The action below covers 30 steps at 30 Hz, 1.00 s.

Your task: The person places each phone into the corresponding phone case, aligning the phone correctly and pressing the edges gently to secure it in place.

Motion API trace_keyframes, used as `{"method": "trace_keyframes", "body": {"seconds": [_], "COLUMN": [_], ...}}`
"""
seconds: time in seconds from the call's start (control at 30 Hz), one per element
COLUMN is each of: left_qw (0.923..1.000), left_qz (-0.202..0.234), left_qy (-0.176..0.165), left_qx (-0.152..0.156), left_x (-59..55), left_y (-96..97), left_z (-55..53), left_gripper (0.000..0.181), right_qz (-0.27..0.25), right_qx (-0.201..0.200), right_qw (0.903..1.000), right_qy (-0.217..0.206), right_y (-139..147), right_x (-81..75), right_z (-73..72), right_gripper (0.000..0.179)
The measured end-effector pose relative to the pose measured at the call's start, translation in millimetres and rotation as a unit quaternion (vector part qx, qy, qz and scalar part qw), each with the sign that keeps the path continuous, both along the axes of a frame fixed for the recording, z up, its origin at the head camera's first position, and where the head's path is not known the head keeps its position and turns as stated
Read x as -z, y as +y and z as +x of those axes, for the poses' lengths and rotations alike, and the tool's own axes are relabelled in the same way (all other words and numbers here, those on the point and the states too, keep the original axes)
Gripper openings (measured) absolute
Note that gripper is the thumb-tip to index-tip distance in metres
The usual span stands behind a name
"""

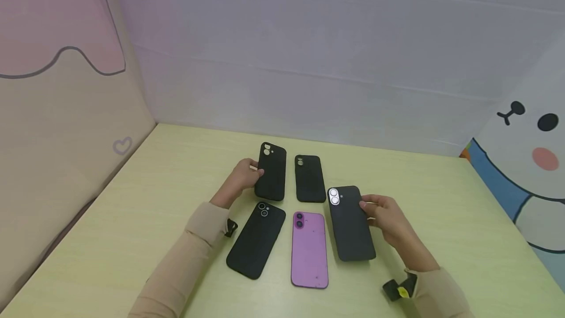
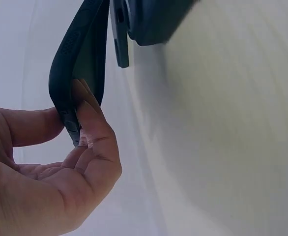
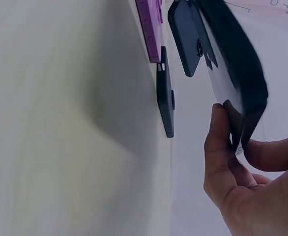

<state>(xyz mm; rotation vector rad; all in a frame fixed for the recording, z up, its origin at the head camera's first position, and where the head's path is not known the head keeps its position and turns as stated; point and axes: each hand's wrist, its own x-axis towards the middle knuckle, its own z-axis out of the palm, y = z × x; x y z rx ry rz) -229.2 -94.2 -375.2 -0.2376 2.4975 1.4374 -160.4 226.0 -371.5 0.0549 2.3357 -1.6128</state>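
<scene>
My left hand pinches the left edge of a black phone case with open camera cutouts, tilted up above the table. In the left wrist view, the thumb is on the case's outer side and the fingers reach inside its hollow. My right hand grips the right edge of another black phone case with two pale camera rings, also raised and tilted. The right wrist view shows this case edge-on, thumb on one side and fingers on the other. Between the hands lies a purple phone, back up.
A black phone with dark lenses lies left of the purple one. Behind, a third black case lies flat on the pale yellow table. A white cloth wall stands along the back edge, with printed cloth at both sides.
</scene>
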Motion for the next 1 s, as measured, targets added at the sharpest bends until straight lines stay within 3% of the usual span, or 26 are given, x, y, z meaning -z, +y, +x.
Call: {"method": "trace_keyframes", "body": {"seconds": [0.33,1.0], "left_qw": [0.9986,0.9934], "left_qz": [0.046,0.088], "left_qy": [0.010,0.026], "left_qx": [0.021,0.068], "left_x": [-4.7,0.9], "left_y": [4.1,10.0], "left_z": [7.0,18.0], "left_gripper": [0.039,0.028], "right_qz": [0.011,-0.028], "right_qx": [0.032,0.071], "right_qw": [0.9993,0.9965], "right_qy": [0.014,0.035], "right_y": [-4.8,-13.1], "right_x": [-6.2,-10.1], "right_z": [-8.3,-21.8], "right_gripper": [0.039,0.037]}}
